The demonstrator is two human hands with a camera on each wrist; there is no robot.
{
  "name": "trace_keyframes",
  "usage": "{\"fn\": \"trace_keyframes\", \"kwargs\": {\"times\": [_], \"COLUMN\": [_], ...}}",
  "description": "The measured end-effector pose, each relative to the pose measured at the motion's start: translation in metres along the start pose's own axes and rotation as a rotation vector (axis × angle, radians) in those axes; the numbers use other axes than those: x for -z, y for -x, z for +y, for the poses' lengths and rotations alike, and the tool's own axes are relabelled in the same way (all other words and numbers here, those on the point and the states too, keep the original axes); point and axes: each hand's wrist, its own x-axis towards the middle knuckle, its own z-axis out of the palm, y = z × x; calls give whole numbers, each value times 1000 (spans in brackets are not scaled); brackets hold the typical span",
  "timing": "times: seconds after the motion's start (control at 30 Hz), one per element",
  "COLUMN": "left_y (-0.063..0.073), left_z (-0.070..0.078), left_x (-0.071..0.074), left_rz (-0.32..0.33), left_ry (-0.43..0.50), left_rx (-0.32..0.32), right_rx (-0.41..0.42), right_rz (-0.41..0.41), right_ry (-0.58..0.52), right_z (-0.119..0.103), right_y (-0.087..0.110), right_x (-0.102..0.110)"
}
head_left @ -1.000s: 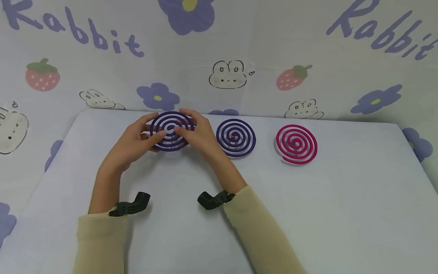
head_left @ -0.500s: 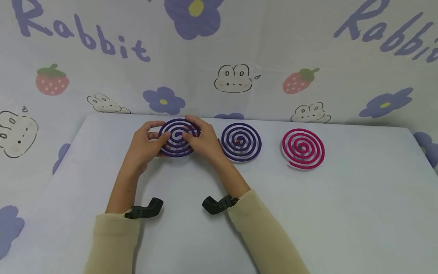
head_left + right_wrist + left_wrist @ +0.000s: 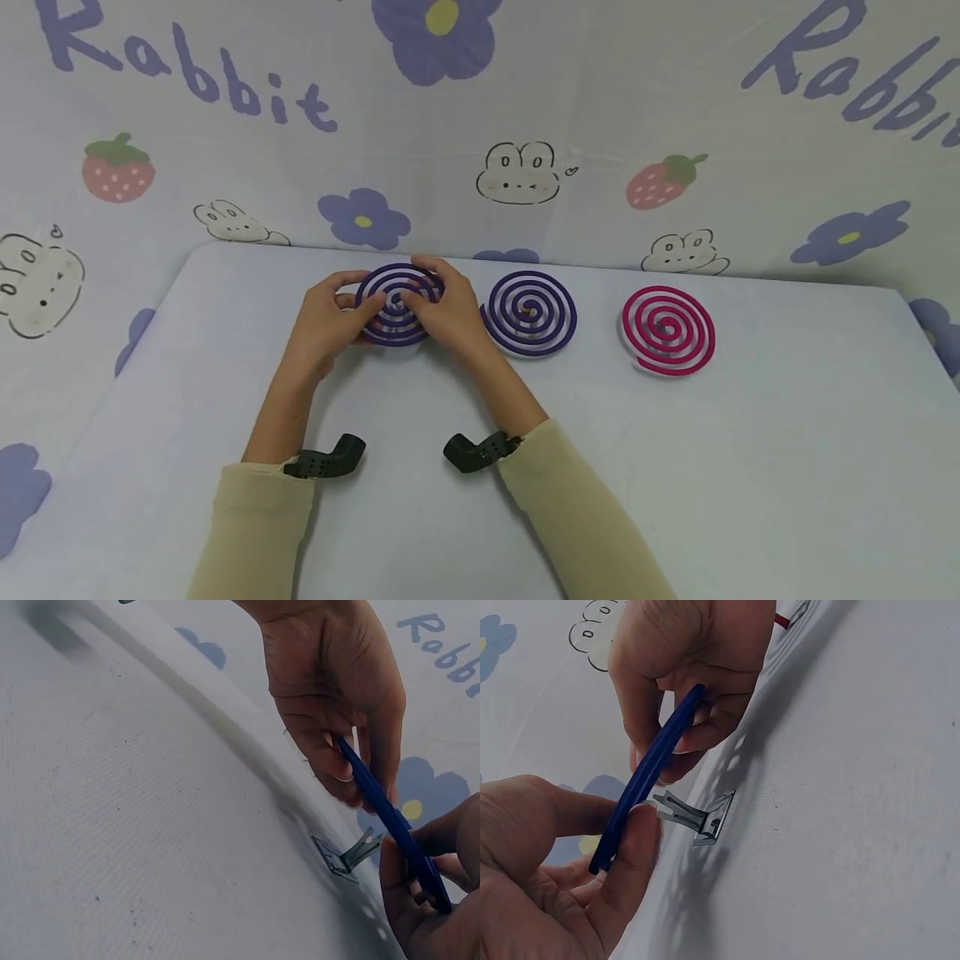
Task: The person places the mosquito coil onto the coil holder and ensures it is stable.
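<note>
Both hands hold a dark blue-purple mosquito coil (image 3: 649,769) by its opposite edges, thumbs on the near face and fingers behind. My left hand (image 3: 324,325) pinches its left side; my right hand (image 3: 455,312) has the right side. Seen edge-on in the wrist views, the coil stands tilted just above a small metal coil stand (image 3: 705,817), whose split prongs point up at it from the white table. To the right, a second purple coil (image 3: 531,353) sits raised on its own support. Farther right is a pink coil (image 3: 669,372), with a stand partly visible beneath it.
The white-covered table (image 3: 675,483) ends at a patterned cloth backdrop (image 3: 420,158) with rabbits, flowers and strawberries, close behind the coils. Black wrist cameras (image 3: 326,462) jut inward from both beige sleeves (image 3: 258,525).
The head view has shifted, moving the whole scene rightward in frame. Against the other coils, the held coil has come slightly nearer and to the right, and my left forearm has swung inward.
</note>
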Motion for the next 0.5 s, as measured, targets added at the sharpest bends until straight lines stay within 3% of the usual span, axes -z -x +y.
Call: {"fn": "trace_keyframes", "kwargs": {"times": [0.5], "left_y": [-1], "left_z": [0], "left_x": [0], "left_rz": [13], "left_ry": [4], "left_rx": [42], "right_rx": [20], "right_rz": [25], "right_ry": [74], "right_z": [0], "right_y": [0], "right_x": [-5]}}
